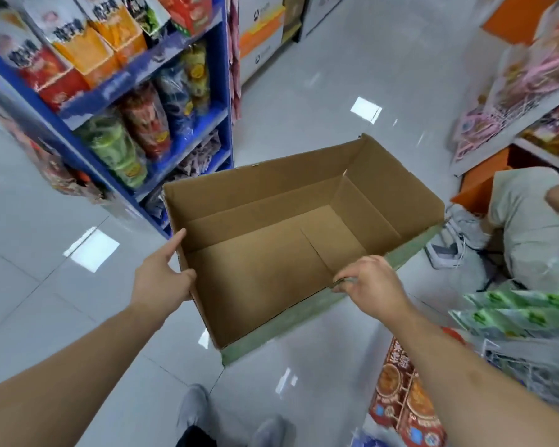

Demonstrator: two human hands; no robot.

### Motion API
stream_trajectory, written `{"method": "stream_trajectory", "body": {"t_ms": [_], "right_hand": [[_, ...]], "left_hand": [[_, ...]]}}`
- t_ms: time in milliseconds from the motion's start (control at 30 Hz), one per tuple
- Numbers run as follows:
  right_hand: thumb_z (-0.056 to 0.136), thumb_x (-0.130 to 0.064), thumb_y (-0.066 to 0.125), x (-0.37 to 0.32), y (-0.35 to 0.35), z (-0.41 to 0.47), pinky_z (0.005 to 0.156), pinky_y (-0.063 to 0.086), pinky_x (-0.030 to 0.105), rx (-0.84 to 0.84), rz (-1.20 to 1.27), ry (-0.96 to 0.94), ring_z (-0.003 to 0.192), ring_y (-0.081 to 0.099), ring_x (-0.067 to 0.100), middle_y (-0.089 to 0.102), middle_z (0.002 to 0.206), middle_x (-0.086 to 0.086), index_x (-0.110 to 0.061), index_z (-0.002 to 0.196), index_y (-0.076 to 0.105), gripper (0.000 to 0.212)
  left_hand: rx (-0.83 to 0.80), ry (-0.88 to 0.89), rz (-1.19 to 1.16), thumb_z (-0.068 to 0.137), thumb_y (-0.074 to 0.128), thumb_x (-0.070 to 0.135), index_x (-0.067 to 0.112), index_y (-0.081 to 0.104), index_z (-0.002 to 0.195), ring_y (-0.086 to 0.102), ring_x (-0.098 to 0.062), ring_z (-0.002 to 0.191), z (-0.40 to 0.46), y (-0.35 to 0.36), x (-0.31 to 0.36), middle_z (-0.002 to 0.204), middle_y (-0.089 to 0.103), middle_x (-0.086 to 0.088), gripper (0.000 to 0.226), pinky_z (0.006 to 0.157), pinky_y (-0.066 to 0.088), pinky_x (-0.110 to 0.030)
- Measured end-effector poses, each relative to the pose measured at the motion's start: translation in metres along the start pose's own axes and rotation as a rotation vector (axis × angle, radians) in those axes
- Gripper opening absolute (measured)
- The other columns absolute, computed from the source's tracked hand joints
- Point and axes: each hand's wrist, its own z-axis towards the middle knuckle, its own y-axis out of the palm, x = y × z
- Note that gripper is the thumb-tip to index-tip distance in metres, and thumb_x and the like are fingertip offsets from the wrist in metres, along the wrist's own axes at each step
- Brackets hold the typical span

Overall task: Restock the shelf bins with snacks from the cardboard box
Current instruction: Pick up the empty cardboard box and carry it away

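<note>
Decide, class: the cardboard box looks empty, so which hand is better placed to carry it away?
Right hand: it pinches the cardboard box's near rim, whereas the left hand only lies flat against the side.

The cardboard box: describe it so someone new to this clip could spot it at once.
Start at the blue shelving unit on the left; just right of it, above the grey floor, is the cardboard box, held between the left hand and right hand. It alone is plain brown, open-topped and empty.
</note>
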Motion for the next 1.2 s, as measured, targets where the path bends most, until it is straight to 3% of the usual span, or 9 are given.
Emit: {"method": "stream_trajectory", "body": {"t_ms": [133,233,400,533,667,967,1100,1200], "right_hand": [[0.088,-0.030,0.084,0.034,-0.044,0.067,0.093,0.031,0.021,0.010,0.009,-0.007,0.100,0.047,0.009,0.076,0.096,-0.014,-0.034,0.099,0.085,0.012],[0.085,-0.026,0.086,0.067,-0.080,0.127,0.089,0.030,0.018,0.017,0.017,-0.039,0.091,0.049,0.006,0.078,0.092,-0.015,-0.035,0.093,0.085,0.011],[0.077,-0.032,0.091,0.128,-0.127,0.226,0.088,0.049,0.037,0.027,-0.007,-0.102,0.082,0.067,0.017,0.077,0.083,-0.018,-0.033,0.083,0.084,0.010],[0.070,-0.025,0.098,0.146,-0.175,0.302,0.084,0.050,0.037,0.059,-0.025,-0.093,0.080,0.066,0.023,0.080,0.085,-0.005,-0.021,0.086,0.086,0.020],[0.074,-0.025,0.096,0.162,-0.218,0.382,0.084,0.042,0.033,0.063,-0.100,-0.092,0.092,0.067,0.029,0.080,0.093,0.001,-0.016,0.092,0.086,0.023],[0.073,-0.024,0.097,0.185,-0.287,0.589,0.084,0.043,0.034,0.085,-0.147,-0.176,0.090,0.067,0.028,0.080,0.091,0.000,-0.014,0.088,0.086,0.021],[0.075,-0.027,0.095,0.193,-0.293,0.689,0.087,0.045,0.034,0.060,-0.160,-0.291,0.089,0.066,0.023,0.081,0.091,-0.003,-0.018,0.088,0.086,0.019],[0.078,-0.031,0.093,0.186,-0.290,0.759,0.093,0.051,0.039,0.022,-0.160,-0.365,0.091,0.067,0.018,0.080,0.093,-0.008,-0.023,0.091,0.086,0.017]], "left_hand": [[0.009,-0.006,-0.005,0.090,0.064,-0.001,0.050,0.042,0.155,0.076,-0.020,0.064,0.060,0.039,0.062,0.139,0.060,0.007,0.085,0.071,0.067,-0.042],[-0.018,0.002,-0.059,0.089,0.064,-0.002,0.051,0.042,0.155,0.077,-0.022,0.068,0.104,0.073,0.105,0.141,0.060,0.011,0.088,0.068,0.067,-0.043],[0.012,-0.049,-0.060,0.087,0.065,0.000,0.053,0.043,0.154,0.077,-0.020,0.067,0.171,0.131,0.179,0.115,0.065,0.019,0.088,0.065,0.067,-0.041],[0.016,-0.077,-0.105,0.088,0.064,-0.004,0.051,0.044,0.155,0.078,-0.026,0.070,0.229,0.159,0.234,0.114,0.067,0.025,0.088,0.062,0.067,-0.044],[0.019,-0.079,-0.130,0.088,0.063,-0.001,0.055,0.041,0.154,0.077,-0.025,0.063,0.296,0.185,0.286,0.126,0.066,0.016,0.089,0.064,0.066,-0.046],[0.130,-0.128,-0.087,0.088,0.063,0.007,0.066,0.038,0.149,0.076,-0.025,0.063,0.458,0.234,0.379,0.102,0.077,0.003,0.088,0.059,0.066,-0.045],[0.217,-0.144,-0.032,0.093,0.061,0.003,0.059,0.036,0.155,0.070,-0.033,0.057,0.519,0.247,0.410,0.117,0.066,0.011,0.086,0.049,0.061,-0.046],[0.316,-0.175,-0.009,0.096,0.058,0.002,0.052,0.034,0.158,0.068,-0.033,0.056,0.564,0.248,0.420,0.127,0.067,0.000,0.084,0.045,0.057,-0.036]]}}
